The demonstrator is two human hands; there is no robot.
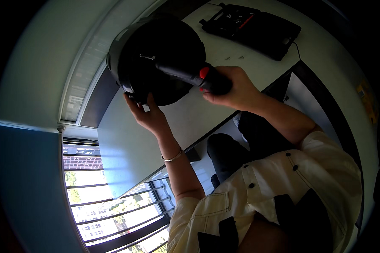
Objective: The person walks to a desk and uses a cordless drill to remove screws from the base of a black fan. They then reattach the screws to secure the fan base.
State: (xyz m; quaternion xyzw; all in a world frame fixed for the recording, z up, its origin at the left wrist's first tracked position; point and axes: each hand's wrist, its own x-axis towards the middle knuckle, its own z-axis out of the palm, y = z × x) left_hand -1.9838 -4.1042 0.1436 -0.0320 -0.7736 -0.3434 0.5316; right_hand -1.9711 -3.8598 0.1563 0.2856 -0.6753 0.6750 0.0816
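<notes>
A large round black appliance [166,38] rests on its side on the table, its dark flat face toward me. I cannot tell its exact kind. My left hand [149,117] steadies its lower edge, with thumb and fingers curled against the rim. Closed round the handle of a black electric screwdriver [177,71] with red parts is my right hand [240,89]. The screwdriver's metal bit points left at the appliance's dark face. Whether the tip touches it is too dark to tell.
On the pale table [135,145], two small screws [234,57] lie beyond my right hand. An open black tool case [255,31] with a row of red-marked bits sits at the far right. A barred window [118,206] is at the lower left.
</notes>
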